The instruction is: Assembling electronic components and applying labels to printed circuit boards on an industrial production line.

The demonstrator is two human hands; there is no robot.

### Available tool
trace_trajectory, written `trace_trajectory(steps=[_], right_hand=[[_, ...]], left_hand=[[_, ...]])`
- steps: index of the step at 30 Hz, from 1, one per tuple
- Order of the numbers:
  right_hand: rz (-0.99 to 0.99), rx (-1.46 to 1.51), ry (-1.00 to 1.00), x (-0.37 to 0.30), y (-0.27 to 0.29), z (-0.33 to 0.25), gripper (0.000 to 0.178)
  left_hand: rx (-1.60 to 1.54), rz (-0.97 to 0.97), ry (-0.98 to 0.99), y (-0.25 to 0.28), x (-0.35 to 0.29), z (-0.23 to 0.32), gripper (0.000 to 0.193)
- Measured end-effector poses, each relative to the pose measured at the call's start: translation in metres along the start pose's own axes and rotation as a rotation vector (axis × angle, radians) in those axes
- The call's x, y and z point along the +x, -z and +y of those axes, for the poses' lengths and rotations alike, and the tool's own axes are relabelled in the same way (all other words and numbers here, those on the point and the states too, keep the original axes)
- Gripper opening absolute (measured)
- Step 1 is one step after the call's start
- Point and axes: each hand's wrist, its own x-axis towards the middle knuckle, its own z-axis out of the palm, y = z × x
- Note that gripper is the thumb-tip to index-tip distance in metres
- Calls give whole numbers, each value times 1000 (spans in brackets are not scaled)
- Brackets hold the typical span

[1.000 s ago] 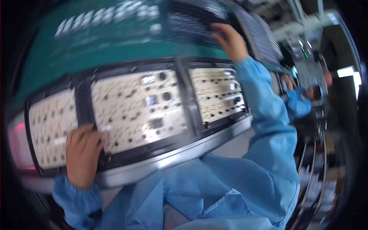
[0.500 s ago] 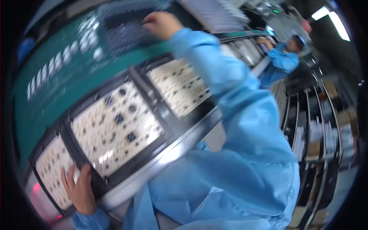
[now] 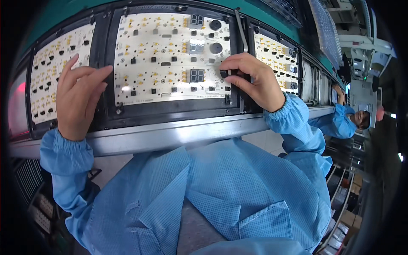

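Central panel point(image 3: 144, 68): a white circuit board with three component rows, lying flat inside a black fixture frame point(image 3: 144, 112); yellow parts and small black blocks dot its face, with a bright glare spot at 8 o'clock.
Top row: a two-digit display point(image 3: 196, 20) and a round black buzzer point(image 3: 215, 25) sit toward 1 and 2 o'clock; apparently complete.
Middle row: a second display point(image 3: 196, 46) and second buzzer point(image 3: 216, 48) sit near 3 o'clock; likewise apparently complete.
Bottom row: a third display point(image 3: 196, 75) is seated toward 4 o'clock; the printed circle point(image 3: 213, 75) beside it is bare, so, judged by the rows above, one buzzer is left to fit.
Held buzzer point(image 3: 224, 73): a short black cylinder at the panel's 4 o'clock, just beside the printed circle; whether it touches the board cannot be told.
Right hand point(image 3: 257, 80): thumb and forefinger pinch the held buzzer.
Left hand point(image 3: 78, 95): fingers loosely spread, holding nothing, one fingertip at the frame's 9 o'clock bar.
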Motion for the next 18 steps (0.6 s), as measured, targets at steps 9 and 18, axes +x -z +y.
trace_trajectory(steps=[9, 18], right_hand=[[-54, -167, 39, -2, 7, -5, 28], [-108, -243, -270, 11, -1, -19, 29]], left_hand=[[-3, 104, 12, 7, -11, -10, 23], [37, 143, -85, 0, -20, -33, 25]])
